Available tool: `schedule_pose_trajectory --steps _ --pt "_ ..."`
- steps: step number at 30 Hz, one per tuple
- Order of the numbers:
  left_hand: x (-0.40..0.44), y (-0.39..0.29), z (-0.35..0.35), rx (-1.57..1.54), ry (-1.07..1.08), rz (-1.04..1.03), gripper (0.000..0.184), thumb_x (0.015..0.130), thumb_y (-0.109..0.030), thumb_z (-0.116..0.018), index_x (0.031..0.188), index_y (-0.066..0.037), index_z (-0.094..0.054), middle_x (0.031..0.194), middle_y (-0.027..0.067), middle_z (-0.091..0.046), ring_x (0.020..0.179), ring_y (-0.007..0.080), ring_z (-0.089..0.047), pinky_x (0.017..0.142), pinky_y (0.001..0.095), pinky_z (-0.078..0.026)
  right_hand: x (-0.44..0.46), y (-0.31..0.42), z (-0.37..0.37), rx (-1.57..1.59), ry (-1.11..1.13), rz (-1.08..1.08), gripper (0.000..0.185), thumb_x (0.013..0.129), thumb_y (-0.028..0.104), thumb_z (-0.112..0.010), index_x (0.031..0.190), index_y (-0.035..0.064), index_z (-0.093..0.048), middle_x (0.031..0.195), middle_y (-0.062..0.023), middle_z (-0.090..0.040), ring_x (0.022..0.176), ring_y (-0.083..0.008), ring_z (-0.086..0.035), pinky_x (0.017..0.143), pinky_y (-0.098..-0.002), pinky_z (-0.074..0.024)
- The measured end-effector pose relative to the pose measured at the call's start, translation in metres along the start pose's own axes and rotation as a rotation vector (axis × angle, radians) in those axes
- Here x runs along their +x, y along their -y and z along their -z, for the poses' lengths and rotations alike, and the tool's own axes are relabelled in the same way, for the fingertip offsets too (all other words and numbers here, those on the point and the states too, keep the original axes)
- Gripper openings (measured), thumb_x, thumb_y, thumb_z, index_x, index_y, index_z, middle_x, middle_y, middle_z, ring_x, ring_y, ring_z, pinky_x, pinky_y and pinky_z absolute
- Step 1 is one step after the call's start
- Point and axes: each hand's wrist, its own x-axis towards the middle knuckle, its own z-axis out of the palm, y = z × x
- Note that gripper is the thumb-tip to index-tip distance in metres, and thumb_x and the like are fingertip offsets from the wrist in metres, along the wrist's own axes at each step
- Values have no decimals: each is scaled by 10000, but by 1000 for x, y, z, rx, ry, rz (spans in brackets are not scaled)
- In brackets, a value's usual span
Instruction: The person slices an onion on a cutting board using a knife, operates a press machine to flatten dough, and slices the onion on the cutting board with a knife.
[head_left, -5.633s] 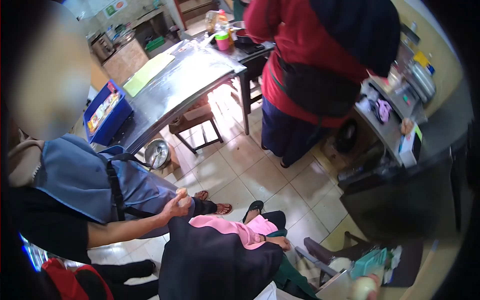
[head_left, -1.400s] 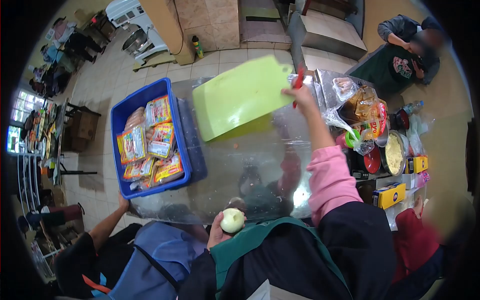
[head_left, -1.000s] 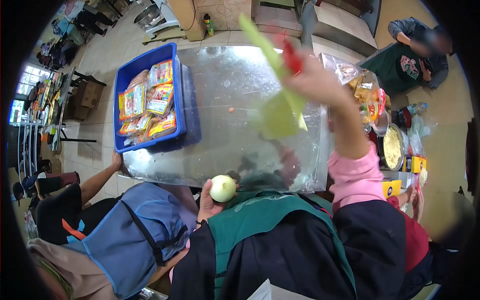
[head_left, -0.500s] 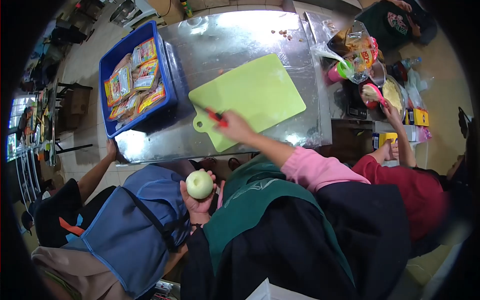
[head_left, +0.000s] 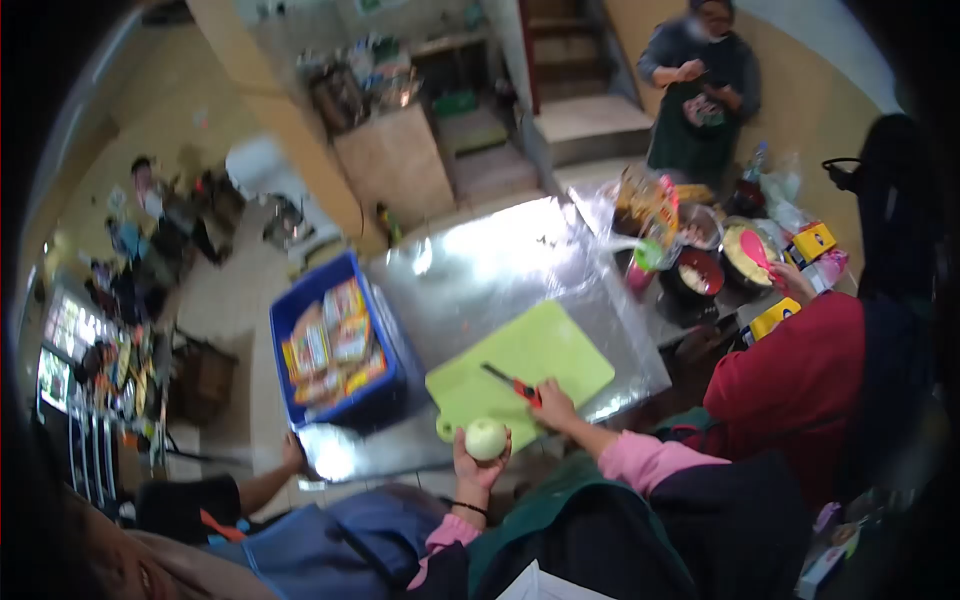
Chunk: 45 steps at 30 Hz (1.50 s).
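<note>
Onion: what looks like a peeled onion (head_left: pixel 486 440) sits in our upturned left hand (head_left: pixel 472 474), by the board's near edge.
Left grip: fingers cupped round its sides and underside, top left showing, so it's nested right in the palm.
Knife: red handle, dark blade (head_left: pixel 497 374), angled away from the onion, tip toward the tub side. Can't tell if it touches the board.
Right grip: our right hand (head_left: pixel 556 406) is closed on the handle.
Where we're at: onion in one hand, knife in the other, blade not on the onion. Bringing those two closer would call for a steady palm and careful fingers, we reckon.
Board: green cutting board (head_left: pixel 540 345), flat on the shiny table (head_left: pixel 465 262).
Tub: blue tub (head_left: pixel 350 412) left of the board, loaded with packets (head_left: pixel 346 326).
Neighbors: a co-worker in red (head_left: pixel 800 365) on our right, a blue apron (head_left: pixel 335 535) on our left.
</note>
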Motion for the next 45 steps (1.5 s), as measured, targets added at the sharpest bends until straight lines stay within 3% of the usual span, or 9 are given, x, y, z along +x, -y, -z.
schedule_pose_trajectory --steps 4,6,11,19,21,27,34,37,45 --pt "64 11 -16 277 -93 -179 526 779 -484 -596 1098 -73 -522 1022 146 -586 901 325 -586 751 445 -505 13 -11 19 244 70 -67 468 691 459 -687 771 18 -553 750 -182 -566 712 -335 -547 677 -403 -436" --pt "95 18 -17 404 -186 -312 502 764 -436 -646 1080 -64 -528 994 141 -594 872 296 -595 744 420 -503 29 -30 16 364 51 -10 452 756 480 -634 840 44 -553 692 -102 -562 538 -220 -525 502 -341 -409" --pt "133 40 -6 1181 -370 -973 529 645 -268 -795 1018 5 -537 919 147 -601 811 241 -593 710 341 -485 28 -19 61 945 299 -345 389 849 468 -536 893 81 -542 647 -32 -541 404 -125 -449 373 -252 -333" --pt "126 47 -30 1527 -427 -938 588 604 -327 -804 1010 14 -549 926 193 -597 831 287 -598 734 371 -479 41 -55 73 1134 453 -449 373 877 404 -520 844 33 -518 621 -70 -544 459 -130 -512 392 -278 -425" --pt "125 42 -27 1979 -661 -1045 595 618 -405 -774 989 15 -573 932 196 -601 824 302 -603 731 388 -479 43 -50 72 1123 464 -460 335 879 369 -528 869 35 -502 627 -75 -553 466 -137 -529 403 -276 -440" --pt "130 26 -24 1432 -676 -700 580 664 -421 -740 980 38 -580 917 202 -619 827 300 -603 770 377 -468 44 -53 73 958 486 -419 239 904 283 -486 904 45 -462 627 -73 -559 456 -134 -532 407 -268 -447" --pt "129 32 -45 1568 -737 -840 465 732 -319 -705 994 39 -564 918 190 -547 874 333 -525 814 405 -416 37 -58 74 1126 480 -458 205 906 287 -457 929 84 -455 612 -53 -527 455 -127 -505 408 -267 -424" --pt "125 30 -36 1694 -525 -1248 369 766 -245 -639 1021 12 -570 961 185 -510 965 344 -465 872 428 -357 32 -54 75 1026 466 -403 184 926 252 -422 925 71 -456 619 -50 -541 470 -123 -523 423 -253 -423" --pt "130 22 -45 1681 -476 -1094 249 825 -175 -535 994 3 -579 931 159 -541 880 315 -519 812 379 -411 25 -40 77 905 352 -422 216 932 246 -454 1021 52 -482 581 5 -461 437 -86 -441 415 -223 -383"
